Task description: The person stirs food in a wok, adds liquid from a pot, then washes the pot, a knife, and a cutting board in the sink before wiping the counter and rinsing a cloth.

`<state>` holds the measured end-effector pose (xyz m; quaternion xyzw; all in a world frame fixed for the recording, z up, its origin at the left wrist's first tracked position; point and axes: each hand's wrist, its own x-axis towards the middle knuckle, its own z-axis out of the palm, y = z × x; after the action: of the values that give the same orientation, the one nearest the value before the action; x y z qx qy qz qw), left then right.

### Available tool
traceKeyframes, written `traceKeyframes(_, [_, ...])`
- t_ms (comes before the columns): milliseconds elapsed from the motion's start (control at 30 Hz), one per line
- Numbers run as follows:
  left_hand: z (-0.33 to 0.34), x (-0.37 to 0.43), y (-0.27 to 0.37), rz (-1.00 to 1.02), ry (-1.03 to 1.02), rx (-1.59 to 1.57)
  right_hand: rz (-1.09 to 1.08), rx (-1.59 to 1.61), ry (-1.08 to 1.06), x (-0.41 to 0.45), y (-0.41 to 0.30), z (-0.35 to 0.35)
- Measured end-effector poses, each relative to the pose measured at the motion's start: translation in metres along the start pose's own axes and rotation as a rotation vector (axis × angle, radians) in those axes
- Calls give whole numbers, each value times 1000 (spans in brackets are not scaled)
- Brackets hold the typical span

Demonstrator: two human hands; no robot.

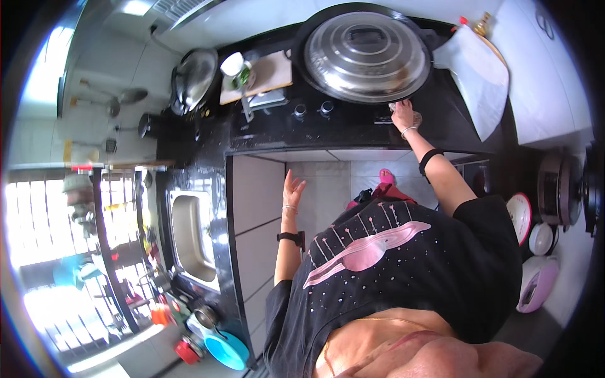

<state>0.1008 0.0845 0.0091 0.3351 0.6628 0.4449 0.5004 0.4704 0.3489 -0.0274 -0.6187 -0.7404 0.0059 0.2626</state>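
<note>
My right hand (402,113) presses on the glossy black countertop (359,127), just in front of a large wok (295,61) covered by a domed steel lid (338,61). A small pale piece, apparently a cloth (392,107), shows under its fingers. Bare and with fingers apart, my left hand (293,190) hangs in front of the counter, touching nothing. Two stove knobs (326,108) sit left of my right hand. A cutting board (274,73) farther left bears a white bowl (231,64), a bowl of chopped greens (243,78) and a knife (247,109).
Another lidded wok (194,80) stands at the back left corner. A steel sink (189,236) is set in the left counter, with a blue basin (227,349) nearby. Right of the large wok lies a whitish plastic sheet or bag (482,85). A rice cooker (539,286) stands at the right.
</note>
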Motion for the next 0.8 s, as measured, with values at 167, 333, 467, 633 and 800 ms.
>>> traceKeyframes(167, [-59,-86,-88,-68,214,41,-161,189,-46,-42,-116,9])
traceKeyframes(333, [-69,-139,-137,-196,307,150,-367,490,-174,-36,-200,19])
traceKeyframes(467, [-63,-140,-136,-167,273,120,-437,436,-411,-11,-223,42])
traceKeyframes(633, [-66,-144,-133,-182,217,265,-805,48,-396,-51,-227,41])
traceKeyframes(800, [-64,-133,-128,-101,172,347,-717,88,-423,-70,-146,-9])
